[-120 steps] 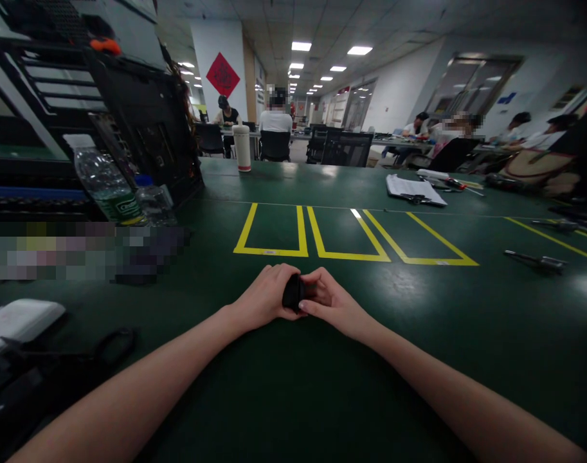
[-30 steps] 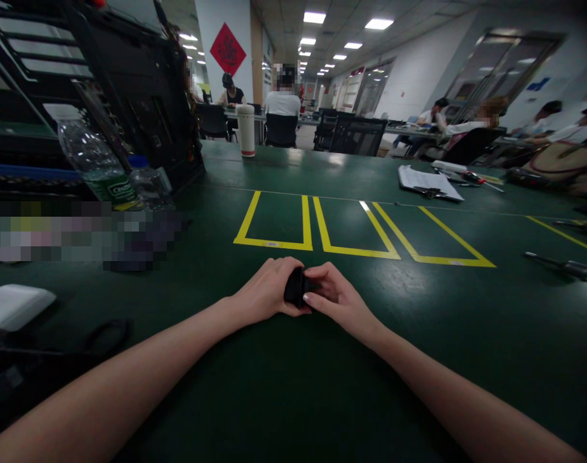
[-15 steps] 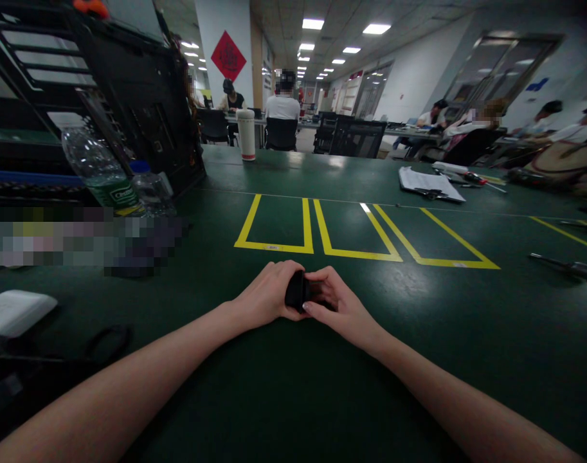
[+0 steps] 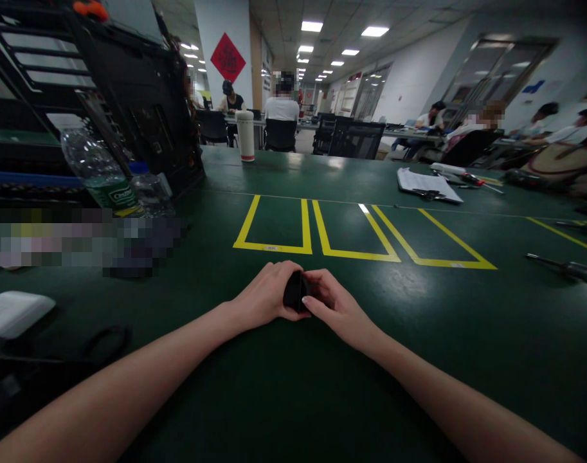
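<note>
Both hands meet around a small black object (image 4: 293,293) above the green table (image 4: 274,399), at the middle of the head view. Its kind cannot be made out; a thin upright edge divides its dark faces. My left hand (image 4: 267,290) is closed around its left side. From the right, my right hand (image 4: 334,302) grips it with the thumb against the near side and curled fingers behind, which partly hide it. Just beyond the hands, yellow tape (image 4: 274,248) marks open-ended outlines on the tabletop.
To the left stand a large black frame (image 4: 158,122), a clear bottle (image 4: 93,161) and a blue-capped bottle (image 4: 151,190), with a white case (image 4: 18,314) nearer. A white cup (image 4: 245,136) stands at the back. A clipboard (image 4: 428,184) and a dark tool (image 4: 568,268) lie right.
My right fingers have closed in on the black object, narrowing the gap beside it, and the thumb has shifted slightly. The left hand has barely moved.
</note>
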Available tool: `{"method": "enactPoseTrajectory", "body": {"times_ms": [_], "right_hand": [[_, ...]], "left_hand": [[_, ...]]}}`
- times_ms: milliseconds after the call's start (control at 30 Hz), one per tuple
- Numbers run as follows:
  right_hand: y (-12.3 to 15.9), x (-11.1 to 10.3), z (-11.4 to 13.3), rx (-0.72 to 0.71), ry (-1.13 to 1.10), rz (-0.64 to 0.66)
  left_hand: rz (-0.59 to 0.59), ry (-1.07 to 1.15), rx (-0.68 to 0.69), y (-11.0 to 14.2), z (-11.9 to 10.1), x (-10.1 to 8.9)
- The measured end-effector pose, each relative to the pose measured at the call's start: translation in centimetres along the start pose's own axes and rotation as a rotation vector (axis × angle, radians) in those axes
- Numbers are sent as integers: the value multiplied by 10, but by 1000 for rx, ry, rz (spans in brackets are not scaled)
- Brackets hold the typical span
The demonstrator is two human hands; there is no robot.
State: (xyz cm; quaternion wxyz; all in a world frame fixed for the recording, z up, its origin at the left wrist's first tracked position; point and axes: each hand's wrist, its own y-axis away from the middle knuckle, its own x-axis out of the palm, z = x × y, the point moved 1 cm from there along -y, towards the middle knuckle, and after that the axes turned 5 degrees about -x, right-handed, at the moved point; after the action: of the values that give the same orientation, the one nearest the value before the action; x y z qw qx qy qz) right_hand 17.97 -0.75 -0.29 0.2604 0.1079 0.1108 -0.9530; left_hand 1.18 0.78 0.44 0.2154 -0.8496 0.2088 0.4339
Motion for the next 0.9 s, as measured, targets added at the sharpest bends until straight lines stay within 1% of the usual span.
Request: {"method": "enactPoseTrajectory", "body": {"times_ms": [133, 267, 500, 667, 767, 900], "right_hand": [[2, -1, 1, -68, -4, 14], [2, -1, 1, -32, -23, 8], [1, 0, -1, -9, 19, -28], [2, 0, 0, -69, -5, 15], [2, 0, 0, -80, -8, -4], [0, 0, -3, -89, -3, -53]], "left_hand": [[0, -20, -28, -1, 1, 1], [-21, -14, -18, -1, 2, 3], [1, 1, -13, 0, -2, -1], [9, -24, -5, 0, -4, -3], [9, -23, 7, 0, -4, -2], [-35, -8, 26, 1, -1, 2]]}}
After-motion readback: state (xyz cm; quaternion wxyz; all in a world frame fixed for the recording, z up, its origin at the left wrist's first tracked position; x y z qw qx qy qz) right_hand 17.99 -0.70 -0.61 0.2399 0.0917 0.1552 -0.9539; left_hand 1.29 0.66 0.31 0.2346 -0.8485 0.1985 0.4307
